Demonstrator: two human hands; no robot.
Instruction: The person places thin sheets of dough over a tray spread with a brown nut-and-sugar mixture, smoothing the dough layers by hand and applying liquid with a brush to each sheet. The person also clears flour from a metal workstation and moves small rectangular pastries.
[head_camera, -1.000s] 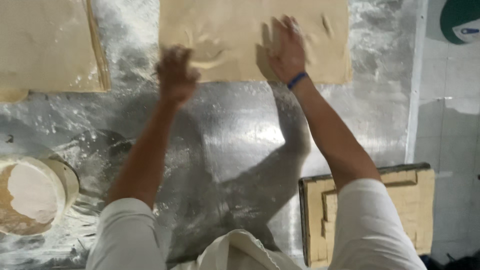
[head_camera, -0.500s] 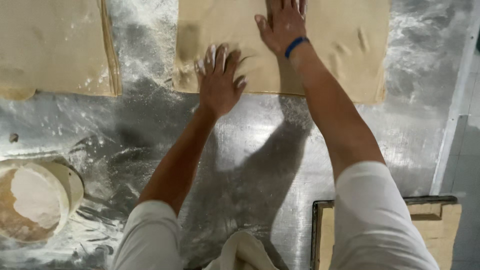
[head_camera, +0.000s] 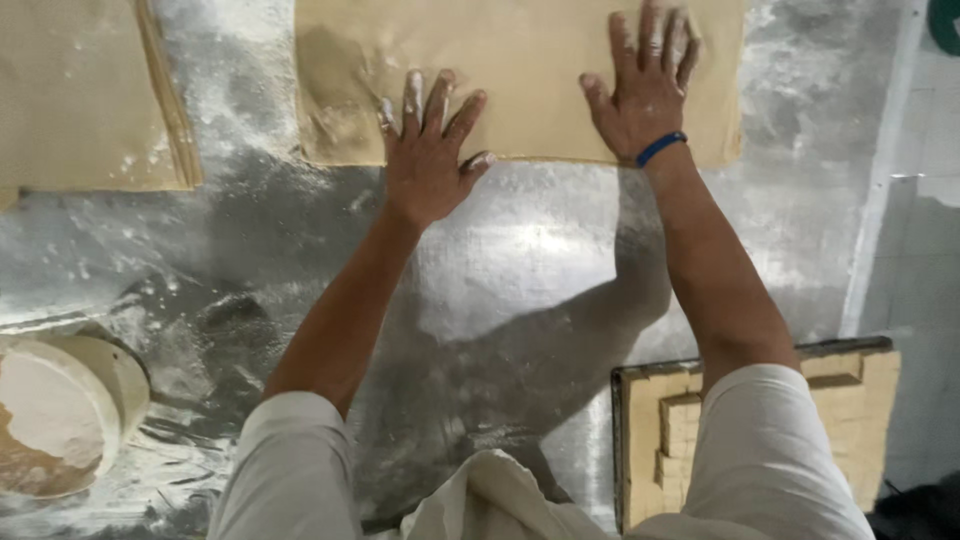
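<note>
No grip on either side: your left hand (head_camera: 428, 160) and right hand (head_camera: 645, 90) press flat, fingers spread, on the dough sheet (head_camera: 520, 70). The left has just slid up from the floured counter (head_camera: 520, 260) onto the near edge, so both palms now bear down.

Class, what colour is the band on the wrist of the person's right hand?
Blue. The wristband sits on the right hand, seen clearly in the head view.
</note>
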